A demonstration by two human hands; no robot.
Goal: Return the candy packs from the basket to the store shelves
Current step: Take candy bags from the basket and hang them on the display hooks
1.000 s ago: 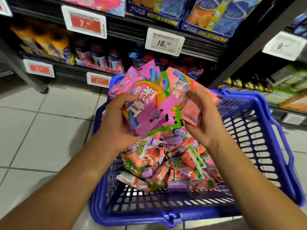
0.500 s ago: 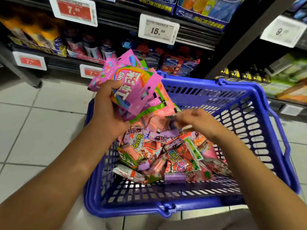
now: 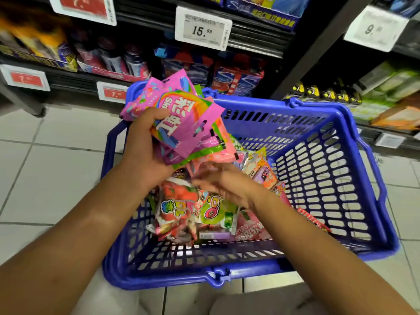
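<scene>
A single head-worn view looks forward and steeply down from close above. Just beneath the blurred fingers of the right hand (image 3: 223,183) lies the blue basket (image 3: 318,178); beyond the fingertips, store shelves (image 3: 250,37) fill the top edge, tiled floor (image 3: 45,167) lying leftward.
</scene>
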